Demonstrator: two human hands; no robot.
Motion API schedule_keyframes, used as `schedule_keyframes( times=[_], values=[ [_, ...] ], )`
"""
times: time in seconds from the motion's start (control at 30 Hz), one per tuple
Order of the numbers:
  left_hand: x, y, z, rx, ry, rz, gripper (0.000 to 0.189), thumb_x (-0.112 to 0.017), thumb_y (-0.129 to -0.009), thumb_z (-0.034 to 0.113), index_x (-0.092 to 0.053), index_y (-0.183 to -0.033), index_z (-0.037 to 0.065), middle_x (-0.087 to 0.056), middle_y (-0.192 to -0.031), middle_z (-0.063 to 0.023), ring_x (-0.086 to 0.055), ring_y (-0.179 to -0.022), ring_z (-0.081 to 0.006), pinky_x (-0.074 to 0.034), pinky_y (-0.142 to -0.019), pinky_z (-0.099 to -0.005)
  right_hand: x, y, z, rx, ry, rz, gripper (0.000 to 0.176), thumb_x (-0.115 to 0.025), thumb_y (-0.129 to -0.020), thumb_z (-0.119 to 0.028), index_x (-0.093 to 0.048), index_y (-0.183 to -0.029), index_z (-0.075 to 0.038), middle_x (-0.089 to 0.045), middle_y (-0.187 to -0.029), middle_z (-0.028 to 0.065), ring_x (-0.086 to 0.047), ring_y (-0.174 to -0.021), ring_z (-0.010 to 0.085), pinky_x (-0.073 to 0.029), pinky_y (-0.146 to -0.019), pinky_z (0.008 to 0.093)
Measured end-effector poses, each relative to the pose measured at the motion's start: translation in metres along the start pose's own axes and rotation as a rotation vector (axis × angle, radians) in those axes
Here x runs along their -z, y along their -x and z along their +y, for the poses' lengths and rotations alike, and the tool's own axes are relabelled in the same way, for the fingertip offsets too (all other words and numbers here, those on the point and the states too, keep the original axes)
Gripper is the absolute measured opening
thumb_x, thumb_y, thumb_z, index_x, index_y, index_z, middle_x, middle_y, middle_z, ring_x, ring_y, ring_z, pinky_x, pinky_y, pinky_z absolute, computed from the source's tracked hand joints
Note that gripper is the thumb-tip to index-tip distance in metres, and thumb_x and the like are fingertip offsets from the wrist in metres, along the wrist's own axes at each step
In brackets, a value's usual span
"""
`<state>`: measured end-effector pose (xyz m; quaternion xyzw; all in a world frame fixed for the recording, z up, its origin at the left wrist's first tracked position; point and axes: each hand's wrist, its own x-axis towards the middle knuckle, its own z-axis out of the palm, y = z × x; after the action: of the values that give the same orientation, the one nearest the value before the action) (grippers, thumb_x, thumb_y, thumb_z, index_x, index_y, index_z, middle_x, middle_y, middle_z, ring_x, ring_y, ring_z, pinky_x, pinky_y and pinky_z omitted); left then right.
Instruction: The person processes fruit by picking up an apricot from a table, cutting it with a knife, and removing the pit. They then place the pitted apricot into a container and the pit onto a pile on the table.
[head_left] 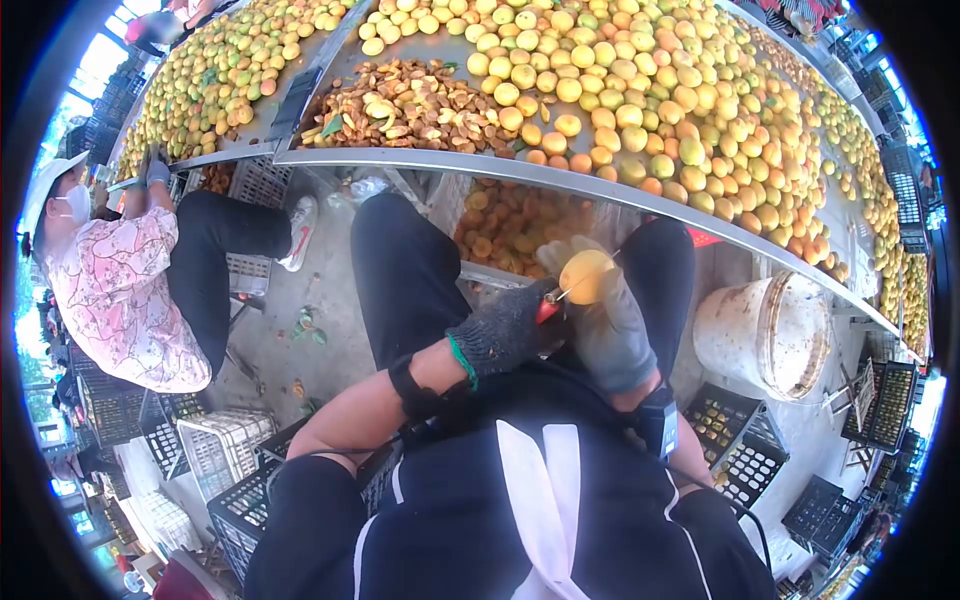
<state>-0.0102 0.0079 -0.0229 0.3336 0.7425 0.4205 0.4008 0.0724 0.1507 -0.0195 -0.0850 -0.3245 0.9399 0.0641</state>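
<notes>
My right hand [612,335], in a grey glove, grips a yellow apricot [587,275] above my lap. My left hand [503,332], in a dark knit glove with a green cuff, holds a small red-handled knife [549,307]. The blade touches the left side of the fruit. Both hands meet between my knees, just below the metal rim of the sorting table [480,168]. The table carries a large heap of whole apricots [650,90] and a pile of brown pits and scraps [410,105].
A crate of cut fruit [505,225] sits under the table between my legs. A white bucket [765,335] stands to the right, with black crates [735,440] behind it. At left sits a co-worker in a floral top [120,290], near white crates [225,440].
</notes>
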Motion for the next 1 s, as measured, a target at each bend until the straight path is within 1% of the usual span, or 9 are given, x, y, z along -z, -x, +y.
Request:
schedule_keyframes(
  times=[0.17, 0.23, 0.33, 0.57, 0.67, 0.73, 0.87, 0.93, 1.0],
  values=[
    [0.003, -0.001, -0.015, -0.074, -0.163, 0.061, 0.04, -0.069, -0.085, 0.027, -0.055, -0.116, 0.005, -0.065, -0.103, -0.0206, -0.064, -0.099, -0.0362, -0.05, -0.082, -0.0435, -0.001, 0.0, -0.026, 0.064, 0.699, -0.139, 0.054, -0.069, -0.089, -0.026, -0.045, -0.131, -0.003, -0.052, -0.134, 0.0149, -0.053, -0.12, 0.0215, -0.041, -0.104, 0.0346],
    [-0.004, -0.001, 0.001, -0.117, -0.09, 0.065, 0.039, -0.071, -0.085, 0.025, -0.055, -0.115, 0.005, -0.066, -0.1, -0.0182, -0.065, -0.096, -0.0329, -0.051, -0.081, -0.041, 0.007, 0.0, -0.011, 0.133, 0.699, -0.126, 0.055, -0.065, -0.092, -0.035, -0.044, -0.131, -0.002, -0.052, -0.133, 0.0139, -0.053, -0.118, 0.0207, -0.042, -0.102, 0.0351],
    [-0.015, -0.004, 0.0, -0.149, 0.009, 0.066, 0.04, -0.073, -0.084, 0.024, -0.055, -0.114, 0.005, -0.067, -0.097, -0.0162, -0.066, -0.093, -0.0299, -0.051, -0.081, -0.0387, -0.012, 0.007, 0.003, 0.06, 0.127, 0.002, 0.064, -0.051, -0.096, -0.051, -0.042, -0.135, -0.001, -0.054, -0.126, 0.012, -0.053, -0.119, 0.0214, -0.041, -0.103, 0.034],
    [0.003, -0.004, 0.003, 0.035, -0.208, 0.046, 0.04, -0.07, -0.086, 0.027, -0.055, -0.116, 0.005, -0.066, -0.096, -0.0187, -0.065, -0.092, -0.0357, -0.051, -0.078, -0.0408, 0.016, -0.001, -0.011, 0.142, 0.529, -0.075, 0.072, -0.049, -0.096, -0.054, -0.035, -0.143, -0.001, -0.054, -0.13, 0.0148, -0.052, -0.122, 0.0233, -0.036, -0.108, 0.0347],
    [-0.003, -0.008, -0.007, -0.089, -0.215, 0.111, 0.04, -0.07, -0.086, 0.027, -0.054, -0.115, 0.005, -0.067, -0.095, -0.0191, -0.065, -0.091, -0.0377, -0.051, -0.077, -0.0421, 0.007, -0.001, -0.01, 0.15, 0.534, -0.036, 0.07, -0.053, -0.095, -0.051, -0.036, -0.142, -0.001, -0.054, -0.132, 0.0154, -0.052, -0.122, 0.0223, -0.035, -0.108, 0.0337],
    [-0.007, -0.01, -0.006, -0.089, -0.179, 0.122, 0.039, -0.07, -0.086, 0.026, -0.054, -0.115, 0.005, -0.067, -0.095, -0.019, -0.065, -0.09, -0.0376, -0.051, -0.077, -0.0423, 0.009, -0.002, 0.007, 0.078, 0.142, 0.071, 0.068, -0.06, -0.094, -0.043, -0.035, -0.142, -0.001, -0.054, -0.132, 0.0141, -0.052, -0.122, 0.0202, -0.038, -0.105, 0.032],
    [-0.006, -0.008, -0.02, -0.089, -0.245, 0.165, 0.038, -0.07, -0.086, 0.025, -0.054, -0.114, 0.005, -0.066, -0.095, -0.0191, -0.065, -0.09, -0.0377, -0.051, -0.077, -0.0421, 0.012, 0.001, 0.009, 0.036, 0.027, 0.067, 0.065, -0.061, -0.094, -0.039, -0.037, -0.141, -0.001, -0.053, -0.133, 0.013, -0.053, -0.119, 0.0179, -0.042, -0.101, 0.031],
    [0.005, -0.007, -0.007, -0.054, -0.235, 0.138, 0.038, -0.07, -0.086, 0.024, -0.054, -0.115, 0.005, -0.066, -0.096, -0.0193, -0.065, -0.09, -0.0381, -0.051, -0.078, -0.0423, 0.014, 0.002, -0.003, 0.078, 0.607, -0.024, 0.062, -0.055, -0.097, -0.042, -0.039, -0.139, 0.0, -0.051, -0.134, 0.0128, -0.053, -0.117, 0.0176, -0.041, -0.102, 0.0319],
    [0.007, -0.004, -0.003, -0.018, -0.225, 0.113, 0.037, -0.07, -0.086, 0.023, -0.054, -0.115, 0.005, -0.066, -0.097, -0.0195, -0.065, -0.091, -0.0385, -0.051, -0.078, -0.0425, 0.007, 0.001, -0.01, 0.09, 0.672, -0.009, 0.062, -0.054, -0.097, -0.043, -0.039, -0.139, 0.001, -0.052, -0.134, 0.0124, -0.053, -0.117, 0.0174, -0.041, -0.102, 0.0318]
  ],
)
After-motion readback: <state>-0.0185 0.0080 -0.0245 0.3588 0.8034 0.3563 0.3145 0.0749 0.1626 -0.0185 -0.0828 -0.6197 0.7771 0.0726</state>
